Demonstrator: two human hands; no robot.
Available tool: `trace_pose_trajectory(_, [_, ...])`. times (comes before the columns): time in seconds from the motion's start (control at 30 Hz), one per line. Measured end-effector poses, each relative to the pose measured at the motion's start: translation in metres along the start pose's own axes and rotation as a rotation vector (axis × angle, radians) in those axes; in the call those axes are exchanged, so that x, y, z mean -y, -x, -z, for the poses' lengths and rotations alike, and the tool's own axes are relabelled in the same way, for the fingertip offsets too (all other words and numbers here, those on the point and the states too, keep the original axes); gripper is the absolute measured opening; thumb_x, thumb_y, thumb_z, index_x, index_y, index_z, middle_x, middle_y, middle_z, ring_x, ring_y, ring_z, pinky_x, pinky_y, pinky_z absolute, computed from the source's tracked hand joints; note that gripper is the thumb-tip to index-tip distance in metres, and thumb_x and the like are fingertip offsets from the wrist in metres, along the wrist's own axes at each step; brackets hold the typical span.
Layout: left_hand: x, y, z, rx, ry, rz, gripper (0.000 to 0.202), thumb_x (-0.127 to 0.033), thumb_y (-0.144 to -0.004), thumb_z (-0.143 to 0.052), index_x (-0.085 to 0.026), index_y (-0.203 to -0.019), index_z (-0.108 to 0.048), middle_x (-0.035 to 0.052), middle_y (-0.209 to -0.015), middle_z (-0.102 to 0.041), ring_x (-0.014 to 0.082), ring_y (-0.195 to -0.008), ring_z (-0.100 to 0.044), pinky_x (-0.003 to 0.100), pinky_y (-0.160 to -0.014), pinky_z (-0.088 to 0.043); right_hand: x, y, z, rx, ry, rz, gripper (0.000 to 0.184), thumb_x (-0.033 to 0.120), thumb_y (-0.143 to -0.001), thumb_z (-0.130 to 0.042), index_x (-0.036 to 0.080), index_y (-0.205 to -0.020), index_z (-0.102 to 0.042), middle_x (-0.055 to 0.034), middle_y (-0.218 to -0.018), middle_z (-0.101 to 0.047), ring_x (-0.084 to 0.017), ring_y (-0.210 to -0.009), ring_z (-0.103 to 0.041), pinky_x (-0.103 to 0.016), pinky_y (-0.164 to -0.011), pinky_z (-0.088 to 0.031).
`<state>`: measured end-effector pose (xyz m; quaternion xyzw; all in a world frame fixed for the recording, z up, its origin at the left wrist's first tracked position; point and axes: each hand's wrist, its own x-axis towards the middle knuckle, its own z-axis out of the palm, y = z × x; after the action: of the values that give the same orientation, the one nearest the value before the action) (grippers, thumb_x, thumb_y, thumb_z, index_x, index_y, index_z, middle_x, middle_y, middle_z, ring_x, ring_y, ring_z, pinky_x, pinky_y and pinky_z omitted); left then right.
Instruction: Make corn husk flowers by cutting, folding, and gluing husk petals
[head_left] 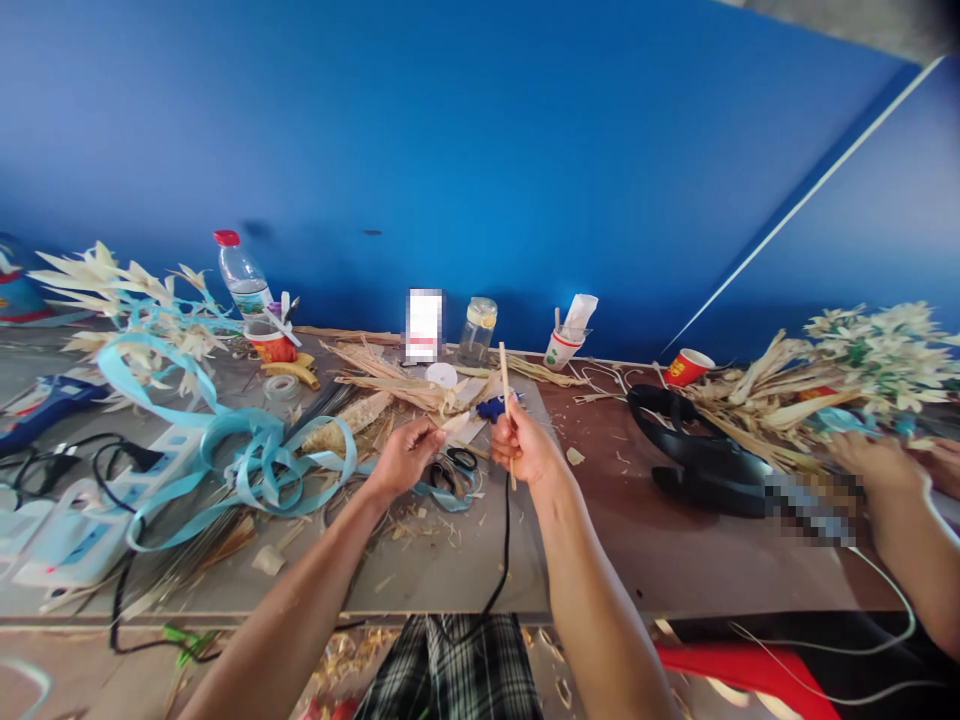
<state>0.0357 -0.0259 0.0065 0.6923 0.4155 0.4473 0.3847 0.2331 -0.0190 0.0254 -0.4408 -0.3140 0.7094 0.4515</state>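
The right hand (525, 447) is clamping a thin wooden stick (505, 385) upright, just right of the scissors (456, 470). The left hand (405, 455) is pinching a pale husk strip (455, 422) above the scissors, with its tip near the stick.

The stick (505, 380) is pale bare wood, matt, and the husk (455, 423) is dry, fibrous and dull. The ribbon (259, 440) on the left is glossy light-blue plastic; the jar (478, 332) is clear glass. The surface (675, 540) is matt brown board, the red cup (686, 366) glossy printed paper.
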Motion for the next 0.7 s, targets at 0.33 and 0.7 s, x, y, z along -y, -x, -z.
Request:
trace_pose_trajectory(0.33, [0.003, -0.004, -0.005, -0.005, 0.194, 0.107, 0.039, -0.05, -0.078, -0.057, -0.015, -0.064, -0.052, -0.0038, -0.053, -0.043, 0.0074, -0.05, -0.037, 0.021, -0.048, -0.028, -0.028, -0.004, -0.027, 0.084, 0.382, 0.16, 0.06, 0.076, -0.072, -0.045, 0.018, -0.061, -0.055, 0.0039, -0.049, -0.034, -0.008, -0.045, -0.025, -0.024, -0.044, -0.016])
trace_pose_trajectory(0.7, [0.003, -0.003, -0.003, 0.14, 0.058, 0.062, 0.036, -0.046, -0.085, -0.05, -0.013, -0.074, -0.061, 0.0014, -0.067, -0.056, 0.0109, -0.059, -0.048, 0.023, -0.056, -0.037, -0.039, -0.012, -0.023, -0.003, 0.597, 0.321, 0.056, 0.065, -0.081, -0.044, 0.016, -0.058, -0.057, 0.0012, -0.056, -0.05, -0.01, -0.055, -0.043, -0.023, -0.053, -0.03])
